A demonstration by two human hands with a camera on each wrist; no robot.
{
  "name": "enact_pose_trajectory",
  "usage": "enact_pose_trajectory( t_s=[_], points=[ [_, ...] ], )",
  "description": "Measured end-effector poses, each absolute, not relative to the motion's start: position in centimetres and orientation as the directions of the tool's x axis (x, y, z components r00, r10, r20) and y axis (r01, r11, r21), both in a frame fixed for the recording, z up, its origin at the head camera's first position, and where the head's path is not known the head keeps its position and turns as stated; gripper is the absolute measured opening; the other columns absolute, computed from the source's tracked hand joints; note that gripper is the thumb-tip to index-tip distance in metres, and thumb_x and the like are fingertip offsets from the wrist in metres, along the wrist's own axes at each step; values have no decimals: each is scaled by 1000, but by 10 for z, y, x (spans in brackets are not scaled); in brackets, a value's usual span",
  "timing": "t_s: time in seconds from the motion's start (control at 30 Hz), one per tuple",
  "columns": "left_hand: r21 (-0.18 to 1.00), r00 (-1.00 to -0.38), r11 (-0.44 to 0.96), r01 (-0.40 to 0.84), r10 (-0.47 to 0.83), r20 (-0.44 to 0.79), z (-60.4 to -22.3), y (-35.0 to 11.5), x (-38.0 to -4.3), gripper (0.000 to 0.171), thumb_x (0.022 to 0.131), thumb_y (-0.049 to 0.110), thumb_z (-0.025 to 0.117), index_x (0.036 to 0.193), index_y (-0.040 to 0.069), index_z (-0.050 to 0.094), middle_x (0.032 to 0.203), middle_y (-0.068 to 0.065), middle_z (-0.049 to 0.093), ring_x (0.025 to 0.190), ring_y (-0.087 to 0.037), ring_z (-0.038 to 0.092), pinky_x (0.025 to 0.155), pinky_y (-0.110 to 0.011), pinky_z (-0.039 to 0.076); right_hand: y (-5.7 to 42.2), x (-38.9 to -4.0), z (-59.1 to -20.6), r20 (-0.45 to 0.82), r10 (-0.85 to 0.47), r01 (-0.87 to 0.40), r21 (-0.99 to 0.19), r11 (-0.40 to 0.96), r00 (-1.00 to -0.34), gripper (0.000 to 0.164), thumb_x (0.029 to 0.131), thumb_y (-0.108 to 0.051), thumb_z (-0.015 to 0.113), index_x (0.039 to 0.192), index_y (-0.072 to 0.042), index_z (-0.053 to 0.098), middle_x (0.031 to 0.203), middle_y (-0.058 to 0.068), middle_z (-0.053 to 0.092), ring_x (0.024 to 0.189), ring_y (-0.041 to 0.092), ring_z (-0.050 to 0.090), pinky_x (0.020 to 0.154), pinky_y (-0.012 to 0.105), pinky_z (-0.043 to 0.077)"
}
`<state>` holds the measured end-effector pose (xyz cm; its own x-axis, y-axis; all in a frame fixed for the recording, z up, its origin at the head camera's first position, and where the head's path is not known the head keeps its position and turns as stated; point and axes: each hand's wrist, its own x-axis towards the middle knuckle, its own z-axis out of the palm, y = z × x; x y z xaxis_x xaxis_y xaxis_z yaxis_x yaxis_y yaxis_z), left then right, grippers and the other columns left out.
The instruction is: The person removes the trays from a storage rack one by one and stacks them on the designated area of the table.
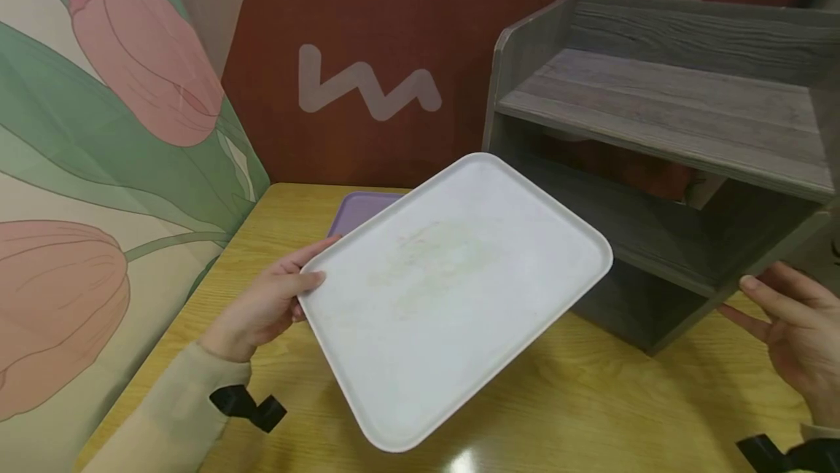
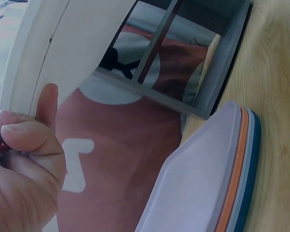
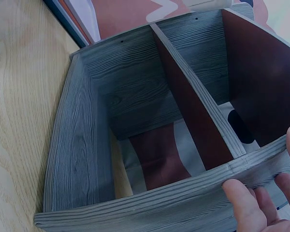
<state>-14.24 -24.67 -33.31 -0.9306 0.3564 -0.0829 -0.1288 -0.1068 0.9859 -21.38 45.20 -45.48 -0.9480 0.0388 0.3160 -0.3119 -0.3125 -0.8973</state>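
Note:
My left hand (image 1: 265,302) grips a white rectangular tray (image 1: 459,291) at its left corner, with the thumb over the rim and the other fingers underneath. Held tilted above the table, the tray has faint greenish stains across its middle. At the right, my right hand (image 1: 797,327) has its fingertips against the outer side of a grey wood-grain shelf unit (image 1: 663,123). The right wrist view shows those fingers (image 3: 246,205) resting on the side panel without wrapping round it. Behind the white tray, a purple tray (image 1: 361,209) is partly hidden.
In the left wrist view the purple tray tops a stack with an orange tray (image 2: 234,169), a light blue one and a dark blue one (image 2: 251,164). The stack lies on the wooden table (image 1: 590,407) beside the shelf unit. A red-brown patterned wall (image 1: 354,6) stands behind.

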Motion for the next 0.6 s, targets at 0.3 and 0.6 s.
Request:
enact_pose_trajectory(
  t_s=[0.3,0.6],
  points=[
    [983,-941,-148,-110,334,-55,-339,-264,-139,44,100,8,48,140,27,51,105,1,67,56,-5,54,47,-15,39,372,-168,-377,298,23,-276,-850,-450,-954,34,94,18,41,110,2,66,96,3,66,95,13,61,72,35,57],
    [979,-943,-181,-95,331,-30,-343,-278,-137,43,101,6,45,135,30,56,104,1,66,57,-4,54,47,-15,39,367,-166,-373,279,35,-264,-850,-455,-960,38,94,17,42,119,1,64,102,2,67,99,12,61,72,34,57]
  ],
)
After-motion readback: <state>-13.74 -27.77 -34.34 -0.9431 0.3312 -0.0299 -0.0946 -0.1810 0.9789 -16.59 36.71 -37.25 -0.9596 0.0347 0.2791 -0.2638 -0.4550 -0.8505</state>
